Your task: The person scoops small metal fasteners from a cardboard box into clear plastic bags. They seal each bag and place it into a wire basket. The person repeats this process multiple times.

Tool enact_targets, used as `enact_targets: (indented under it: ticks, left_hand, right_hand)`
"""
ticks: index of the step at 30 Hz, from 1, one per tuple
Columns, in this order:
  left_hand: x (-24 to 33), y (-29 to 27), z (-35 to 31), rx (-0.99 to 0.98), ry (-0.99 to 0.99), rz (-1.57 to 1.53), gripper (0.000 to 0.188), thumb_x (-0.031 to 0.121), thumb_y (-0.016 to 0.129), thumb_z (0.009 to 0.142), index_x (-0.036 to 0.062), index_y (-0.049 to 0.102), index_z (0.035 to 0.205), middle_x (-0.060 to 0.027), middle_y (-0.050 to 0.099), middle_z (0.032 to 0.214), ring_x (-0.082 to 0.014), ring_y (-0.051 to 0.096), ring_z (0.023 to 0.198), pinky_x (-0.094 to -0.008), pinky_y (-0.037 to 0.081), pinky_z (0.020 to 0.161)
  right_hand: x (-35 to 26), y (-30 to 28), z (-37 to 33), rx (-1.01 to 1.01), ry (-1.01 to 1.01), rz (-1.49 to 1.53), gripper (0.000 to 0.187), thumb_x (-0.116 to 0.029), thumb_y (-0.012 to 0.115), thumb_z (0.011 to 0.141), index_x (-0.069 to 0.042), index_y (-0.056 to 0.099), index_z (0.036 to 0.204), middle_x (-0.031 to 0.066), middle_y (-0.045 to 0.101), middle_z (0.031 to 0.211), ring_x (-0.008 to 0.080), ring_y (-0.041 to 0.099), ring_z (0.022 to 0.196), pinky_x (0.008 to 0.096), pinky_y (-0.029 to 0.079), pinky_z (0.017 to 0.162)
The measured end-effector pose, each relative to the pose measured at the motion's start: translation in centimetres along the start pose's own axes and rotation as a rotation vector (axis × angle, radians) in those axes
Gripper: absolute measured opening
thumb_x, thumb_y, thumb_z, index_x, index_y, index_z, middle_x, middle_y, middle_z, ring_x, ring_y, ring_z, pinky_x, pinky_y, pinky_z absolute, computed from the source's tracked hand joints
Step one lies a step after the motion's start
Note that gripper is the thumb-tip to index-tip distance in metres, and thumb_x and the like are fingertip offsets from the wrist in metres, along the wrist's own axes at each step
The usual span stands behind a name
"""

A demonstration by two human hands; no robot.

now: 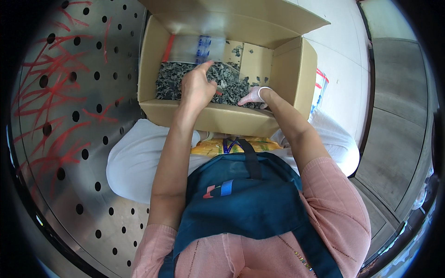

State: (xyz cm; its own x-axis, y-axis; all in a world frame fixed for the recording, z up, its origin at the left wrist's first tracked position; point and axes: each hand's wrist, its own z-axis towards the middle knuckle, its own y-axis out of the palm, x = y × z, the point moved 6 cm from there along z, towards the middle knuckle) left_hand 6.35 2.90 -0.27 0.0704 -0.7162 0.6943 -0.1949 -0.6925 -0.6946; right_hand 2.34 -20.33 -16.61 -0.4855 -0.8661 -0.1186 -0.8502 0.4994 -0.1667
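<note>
An open cardboard box (213,116) stands in front of my crossed legs, with dark grey-green dried flakes (171,78) heaped inside. Bare and reaching over the near wall, my left hand (197,85) is above the flakes. Its fingers seem closed on a thin clear plastic bag, of which a faint edge and a red strip (219,93) by the thumb show. Another clear bag (185,48) with a red edge and blue print lies against the far wall. In a pale glove, my right hand (253,95) has its fingers stretched out onto the flakes at the box's right side; their tips are partly hidden.
On my left stands a perforated metal panel (88,111) with red strips on it. Clear bags with red edges (320,88) lie beside the box's right wall on the pale floor (343,69). Grey cabinet doors (394,116) are at the right. Yellow packaging (213,147) is between my legs.
</note>
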Motion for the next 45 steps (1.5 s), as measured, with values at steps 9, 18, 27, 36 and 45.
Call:
enact_targets:
  ticks: [9, 18, 27, 36, 45]
  left_hand:
    - [-0.8, 0.5, 0.1, 0.041, 0.102, -0.058, 0.060, 0.002, 0.065, 0.073, 0.0064, 0.059, 0.133, -0.0192, 0.070, 0.103, -0.0269, 0.069, 0.080, -0.0362, 0.052, 0.082]
    - [-1.4, -0.1, -0.2, -0.033, -0.027, -0.091, 0.062, 0.003, 0.065, 0.075, 0.0064, 0.056, 0.136, -0.0178, 0.067, 0.102, -0.0280, 0.067, 0.092, -0.0367, 0.050, 0.087]
    - [-2.3, 0.7, 0.2, -0.011, -0.011, -0.168, 0.067, -0.002, 0.064, 0.073, 0.0094, 0.055, 0.138, -0.0132, 0.071, 0.084, -0.0187, 0.072, 0.070, -0.0326, 0.054, 0.074]
    - [-1.2, 0.5, -0.2, -0.027, 0.007, -0.147, 0.070, 0.001, 0.067, 0.071, 0.0064, 0.053, 0.139, -0.0177, 0.072, 0.097, -0.0235, 0.072, 0.078, -0.0349, 0.055, 0.079]
    - [-1.3, 0.6, -0.5, -0.046, -0.019, -0.208, 0.068, -0.001, 0.063, 0.072, 0.0059, 0.052, 0.140, -0.0178, 0.072, 0.097, -0.0213, 0.072, 0.072, -0.0342, 0.055, 0.076]
  right_hand:
    - [-0.8, 0.6, 1.1, 0.046, -0.095, -0.128, 0.067, -0.042, 0.079, 0.065, -0.005, 0.065, 0.119, 0.0127, 0.064, 0.121, 0.0316, 0.065, 0.096, 0.0448, 0.057, 0.073]
    - [-2.6, -0.3, -0.4, 0.159, -0.196, -0.403, 0.040, -0.026, 0.076, 0.062, -0.002, 0.075, 0.094, 0.0121, 0.072, 0.095, 0.0260, 0.069, 0.082, 0.0395, 0.058, 0.071]
    - [-4.8, -4.1, -11.2, 0.056, -0.667, 1.073, 0.030, -0.013, 0.081, 0.077, -0.009, 0.064, 0.102, 0.0042, 0.066, 0.095, 0.0170, 0.062, 0.093, 0.0344, 0.057, 0.063]
    - [-12.7, -3.0, -16.1, 0.247, -0.745, 0.891, 0.033, -0.008, 0.080, 0.079, -0.003, 0.063, 0.107, 0.0082, 0.066, 0.099, 0.0152, 0.065, 0.092, 0.0320, 0.057, 0.069]
    - [-9.7, -5.2, -14.8, 0.587, -0.808, 0.850, 0.019, -0.002, 0.074, 0.073, -0.006, 0.071, 0.092, 0.0061, 0.066, 0.073, 0.0116, 0.062, 0.061, 0.0256, 0.048, 0.054]
